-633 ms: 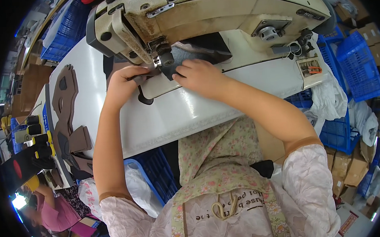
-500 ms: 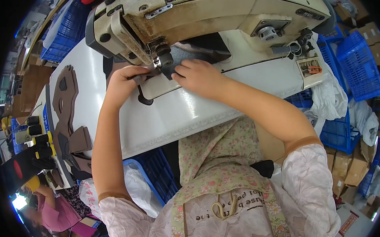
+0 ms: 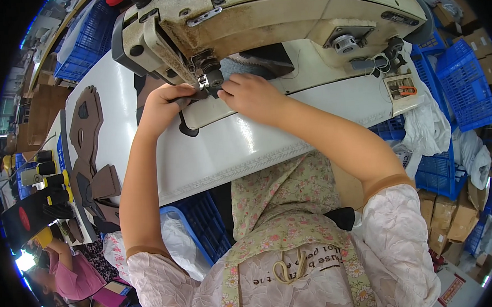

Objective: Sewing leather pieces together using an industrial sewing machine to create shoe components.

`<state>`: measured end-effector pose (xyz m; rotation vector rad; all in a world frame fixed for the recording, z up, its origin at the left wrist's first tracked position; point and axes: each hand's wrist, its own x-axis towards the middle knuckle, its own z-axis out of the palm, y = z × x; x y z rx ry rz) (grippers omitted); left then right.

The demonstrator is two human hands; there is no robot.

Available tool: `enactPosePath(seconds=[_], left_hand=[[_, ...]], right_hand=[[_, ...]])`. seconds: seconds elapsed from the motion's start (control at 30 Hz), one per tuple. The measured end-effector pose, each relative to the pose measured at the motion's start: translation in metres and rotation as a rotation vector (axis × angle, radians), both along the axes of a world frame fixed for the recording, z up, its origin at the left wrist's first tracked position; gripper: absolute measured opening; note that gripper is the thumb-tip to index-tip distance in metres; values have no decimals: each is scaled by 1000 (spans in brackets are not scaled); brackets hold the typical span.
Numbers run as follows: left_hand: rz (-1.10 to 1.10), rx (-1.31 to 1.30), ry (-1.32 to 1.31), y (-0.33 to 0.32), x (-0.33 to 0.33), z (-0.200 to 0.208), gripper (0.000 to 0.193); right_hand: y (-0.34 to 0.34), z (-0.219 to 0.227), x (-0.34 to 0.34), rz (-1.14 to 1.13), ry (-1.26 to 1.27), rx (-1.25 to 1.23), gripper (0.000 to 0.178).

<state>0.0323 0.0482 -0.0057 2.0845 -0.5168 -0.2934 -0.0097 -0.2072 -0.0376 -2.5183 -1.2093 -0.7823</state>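
A cream industrial sewing machine (image 3: 267, 20) reaches across the white table, with its presser foot and roller (image 3: 214, 77) down by the work. Beneath its arm lies a dark shoe-upper-like piece (image 3: 277, 54) with grey lining and a toothed-looking edge. My left hand (image 3: 165, 106) pinches the near left edge of this piece beside the foot. My right hand (image 3: 251, 96) lies just right of the roller, fingers bent and pressed on the same piece. The needle point and the fingertips are partly hidden.
Brown cut pieces (image 3: 86, 126) lie on the table's left side, near thread spools (image 3: 45, 168). A blue crate (image 3: 202, 225) stands below the table edge; more blue crates (image 3: 465, 86) and cartons are at right. A person in pink (image 3: 77, 276) sits at lower left.
My right hand has moved a little left, closer to the roller. The dark piece has shifted left under the foot, and less of it shows beside my right fingers.
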Motion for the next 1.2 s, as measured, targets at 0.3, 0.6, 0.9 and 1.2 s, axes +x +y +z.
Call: enactPosePath(seconds=[0.3, 0.6, 0.9, 1.2], left_hand=[[12, -48, 9, 6, 2, -8, 27], [58, -12, 53, 4, 6, -8, 26], [39, -35, 11, 3, 4, -10, 43], [-4, -2, -98, 4, 4, -13, 41]], right_hand=[[0, 2, 1, 23, 40, -50, 22], [5, -4, 6, 14, 33, 27, 8], [10, 1, 6, 9, 46, 16, 8], [10, 7, 5, -30, 79, -55, 13]])
